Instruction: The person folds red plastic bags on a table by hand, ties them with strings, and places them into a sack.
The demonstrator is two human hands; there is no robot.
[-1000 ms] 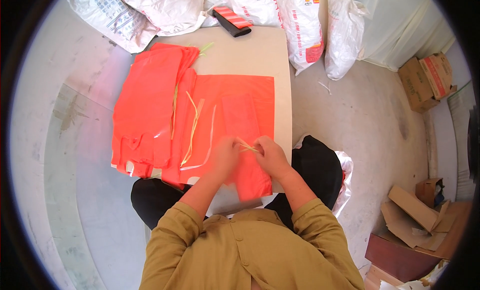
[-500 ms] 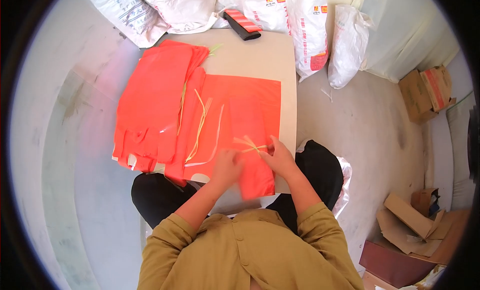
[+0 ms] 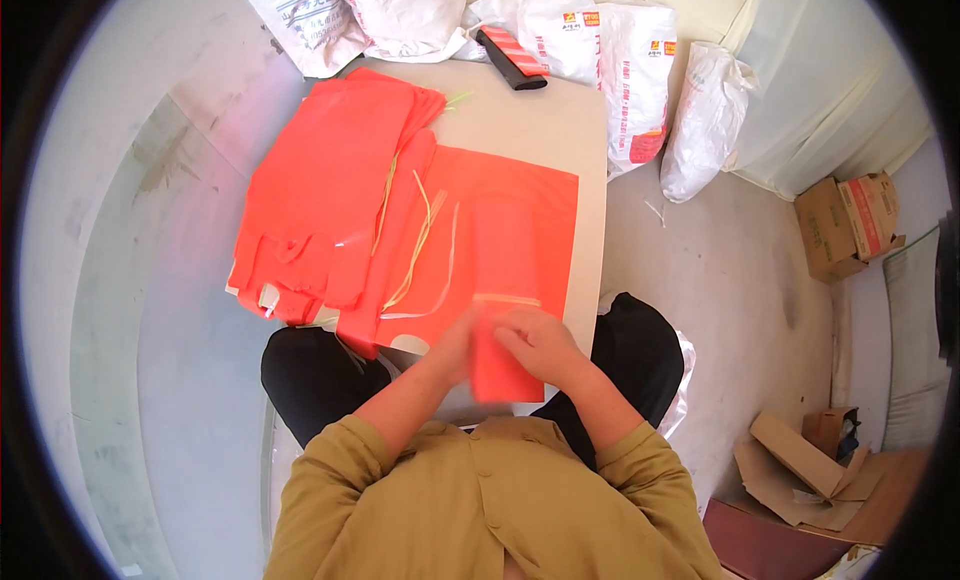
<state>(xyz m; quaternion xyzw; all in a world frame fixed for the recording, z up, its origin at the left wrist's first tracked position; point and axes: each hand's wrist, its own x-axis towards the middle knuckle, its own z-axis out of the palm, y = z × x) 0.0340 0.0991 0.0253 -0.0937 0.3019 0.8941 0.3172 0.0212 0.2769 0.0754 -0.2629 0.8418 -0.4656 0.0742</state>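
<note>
A narrow folded bundle of orange plastic bags [image 3: 503,270] lies along the near edge of the beige table [image 3: 545,130], with a pale strip [image 3: 506,300] across it. My left hand [image 3: 452,345] grips the bundle's left side. On its right side my right hand [image 3: 545,347] closes over its near end. Under the bundle a flat orange bag [image 3: 545,205] is spread out. Several loose yellowish strips [image 3: 420,242] lie just to its left.
A thick stack of orange bags [image 3: 320,185] overhangs the table's left side. A black and red striped object [image 3: 510,58] rests at the far edge. White sacks [image 3: 630,70] stand behind the table. Cardboard boxes [image 3: 850,225] sit on the floor at right.
My hands held a pale strip up over the orange bags before. They have dropped nearer my body and now clasp the folded bundle, with the strip lying across it.
</note>
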